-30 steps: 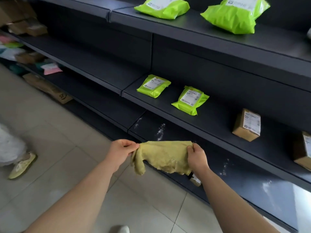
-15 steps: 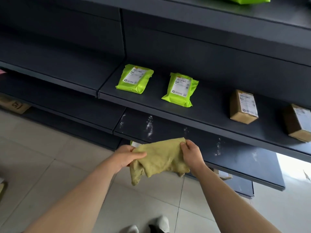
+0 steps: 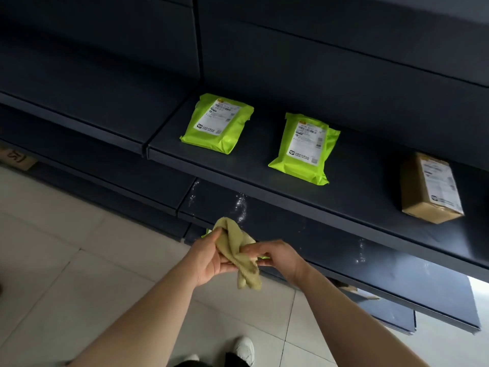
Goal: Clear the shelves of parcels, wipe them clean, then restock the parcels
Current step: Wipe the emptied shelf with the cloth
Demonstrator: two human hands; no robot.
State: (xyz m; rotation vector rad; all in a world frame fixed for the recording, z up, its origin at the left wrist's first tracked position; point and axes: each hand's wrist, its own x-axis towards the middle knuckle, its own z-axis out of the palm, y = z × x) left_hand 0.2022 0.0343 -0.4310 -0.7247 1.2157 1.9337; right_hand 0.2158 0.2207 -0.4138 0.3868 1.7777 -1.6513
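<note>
A yellow-green cloth (image 3: 236, 250) is bunched between both hands in front of the lower shelf. My left hand (image 3: 207, 259) grips its left side and my right hand (image 3: 277, 256) pinches its right side. On the middle dark shelf (image 3: 264, 178) lie two lime-green parcel bags, one on the left (image 3: 217, 123) and one to its right (image 3: 304, 148), each with a white label. A brown cardboard box parcel (image 3: 430, 188) stands further right on the same shelf. The lower shelf (image 3: 330, 250) carries white dust streaks (image 3: 241, 207).
Dark shelf sections (image 3: 79, 107) extend to the left. A cardboard box (image 3: 16, 161) sits on the floor at the far left. Part of a box (image 3: 354, 290) shows under the lower shelf. Pale floor tiles (image 3: 66, 260) and my white shoe (image 3: 244, 349) are below.
The view has dropped and moved closer to the shelves. My hands have come together, folding the spread cloth into a narrow bundle between them.
</note>
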